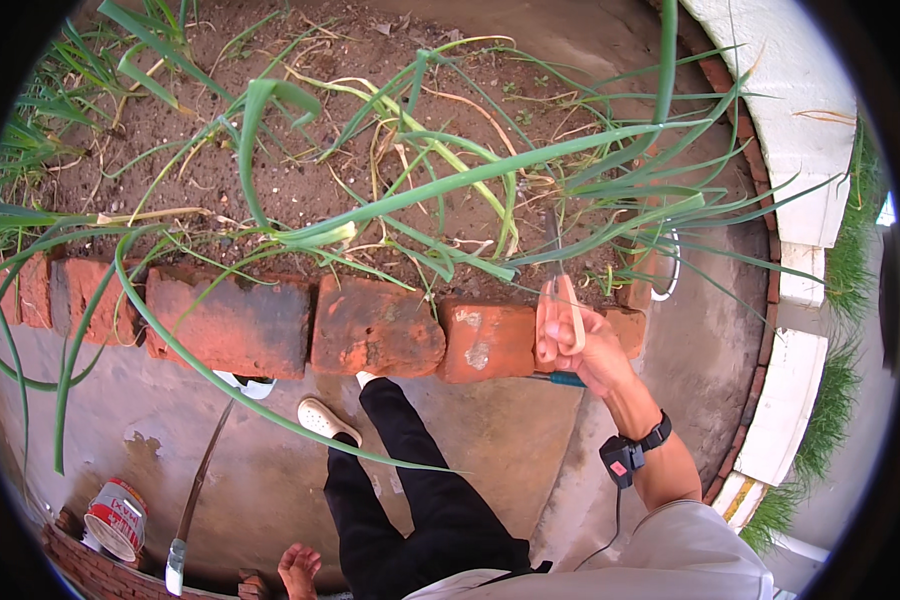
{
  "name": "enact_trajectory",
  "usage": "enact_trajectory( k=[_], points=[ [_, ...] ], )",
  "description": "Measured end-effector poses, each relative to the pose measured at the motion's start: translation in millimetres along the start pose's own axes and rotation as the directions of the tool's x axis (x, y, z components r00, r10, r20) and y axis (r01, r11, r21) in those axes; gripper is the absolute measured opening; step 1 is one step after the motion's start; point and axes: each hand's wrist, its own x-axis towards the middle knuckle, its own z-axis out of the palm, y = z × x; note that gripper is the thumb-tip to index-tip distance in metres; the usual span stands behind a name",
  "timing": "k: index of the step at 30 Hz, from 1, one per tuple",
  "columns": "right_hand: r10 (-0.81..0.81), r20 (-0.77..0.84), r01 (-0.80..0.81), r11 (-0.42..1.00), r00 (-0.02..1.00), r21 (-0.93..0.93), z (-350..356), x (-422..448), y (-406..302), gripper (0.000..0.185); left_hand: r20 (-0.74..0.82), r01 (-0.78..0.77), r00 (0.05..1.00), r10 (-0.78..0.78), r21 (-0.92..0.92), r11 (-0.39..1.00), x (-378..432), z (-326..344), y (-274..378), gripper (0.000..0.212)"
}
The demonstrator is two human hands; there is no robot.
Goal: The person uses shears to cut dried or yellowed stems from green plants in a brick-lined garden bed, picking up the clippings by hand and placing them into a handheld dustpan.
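Note:
My right hand grips the pale orange handles of a pair of scissors. Their dark blades point away from me, over the soil beside a clump of green onion plants. One long, thick onion leaf crosses the bed, and a cut-looking pale leaf end shows near its left part. Low in the picture is my left hand, partly cut off by the edge, its fingers bent and no object visible in it. Just below the right hand, a teal-handled tool is partly hidden.
Red bricks edge the soil bed. On the wet concrete are a red-and-white bucket and a long wooden pole. A white-rimmed container stands right of the bed, inside a curved white wall.

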Motion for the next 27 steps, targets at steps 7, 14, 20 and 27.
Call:
enact_trajectory(
  k=[7,14,20,27],
  points=[
    [-0.119,-0.054,0.117,0.992,0.991,-0.039,-4,14,-5,0.033,0.076,0.031,0.997,-0.024,-0.097,0.995,9,-7,-10,0.026],
    [-0.087,-0.079,0.084,0.996,0.993,-0.039,3,14,-12,0.035,0.027,-0.012,1.000,0.013,-0.018,1.000,2,12,14,0.018],
    [-0.063,-0.103,0.054,0.994,0.993,-0.091,-3,22,-10,0.037,0.023,-0.005,1.000,0.005,-0.001,1.000,2,20,27,0.019],
    [-0.109,-0.134,0.100,0.992,0.985,-0.074,-3,36,-1,0.036,0.089,0.080,0.993,-0.072,-0.086,0.993,19,8,23,0.032]
  ],
)
